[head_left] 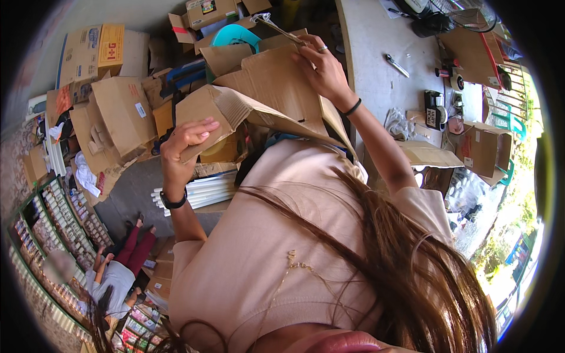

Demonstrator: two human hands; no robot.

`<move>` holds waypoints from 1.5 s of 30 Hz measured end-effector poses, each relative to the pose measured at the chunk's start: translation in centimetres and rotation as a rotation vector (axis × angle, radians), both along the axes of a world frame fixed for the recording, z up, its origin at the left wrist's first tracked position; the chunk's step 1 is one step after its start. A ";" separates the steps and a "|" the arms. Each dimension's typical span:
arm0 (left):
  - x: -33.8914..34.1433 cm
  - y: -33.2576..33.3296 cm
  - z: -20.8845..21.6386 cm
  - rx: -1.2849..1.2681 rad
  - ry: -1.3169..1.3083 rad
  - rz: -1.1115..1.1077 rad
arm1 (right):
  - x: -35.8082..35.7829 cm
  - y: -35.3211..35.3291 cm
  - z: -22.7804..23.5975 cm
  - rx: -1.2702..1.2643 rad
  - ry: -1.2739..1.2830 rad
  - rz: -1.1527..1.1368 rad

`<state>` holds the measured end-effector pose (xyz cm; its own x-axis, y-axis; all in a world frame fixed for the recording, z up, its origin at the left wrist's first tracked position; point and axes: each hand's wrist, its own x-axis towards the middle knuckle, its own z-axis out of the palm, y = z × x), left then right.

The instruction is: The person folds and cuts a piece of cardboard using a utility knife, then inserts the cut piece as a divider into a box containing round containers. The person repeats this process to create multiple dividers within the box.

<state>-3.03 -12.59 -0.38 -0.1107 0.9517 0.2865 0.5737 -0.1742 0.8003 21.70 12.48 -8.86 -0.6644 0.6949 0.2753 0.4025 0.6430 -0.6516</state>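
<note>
An opened-out brown cardboard box (pixel 272 76) with folded flaps stretches between my hands in front of my body. My left hand (pixel 188 140) is closed on a flap at its left side, thumb and fingers gripping the cardboard. My right hand (pixel 321 69) grips the upper right edge of the same box, fingers bent over it. From beside the right fingertips a thin, silvery, long object (pixel 275 26) reaches to the upper left; its kind is unclear, and so is whether those fingers hold it. A teal rounded object (pixel 235 36) shows behind the box.
More cardboard boxes (pixel 120 115) crowd the left. White tubes (pixel 206 191) lie beside my left forearm. On the grey table (pixel 371 88) at right are a pen-like tool (pixel 397 65) and a black-and-white roll (pixel 434 110). Another person (pixel 115 282) is at lower left near packed shelves (pixel 56 229).
</note>
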 end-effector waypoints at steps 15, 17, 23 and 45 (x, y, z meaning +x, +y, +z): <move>-2.0 4.4 -0.4 -0.526 -0.020 -0.091 | 1.3 -9.6 8.7 0.176 0.181 0.242; -2.8 5.6 -3.8 -0.425 0.088 -0.280 | 1.6 -9.9 8.7 0.177 0.186 0.239; -1.1 6.1 -6.5 -0.518 -0.066 -0.273 | 3.4 -9.5 8.5 0.200 0.162 0.213; 6.2 4.0 1.3 -0.348 0.057 -0.516 | 4.0 -7.8 11.0 0.079 -0.135 0.401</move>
<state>3.15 -8.57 0.90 0.3941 0.9172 -0.0578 0.5289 -0.1749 0.8305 25.73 4.65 2.15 -0.9114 0.3547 0.2089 0.1891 0.8115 -0.5529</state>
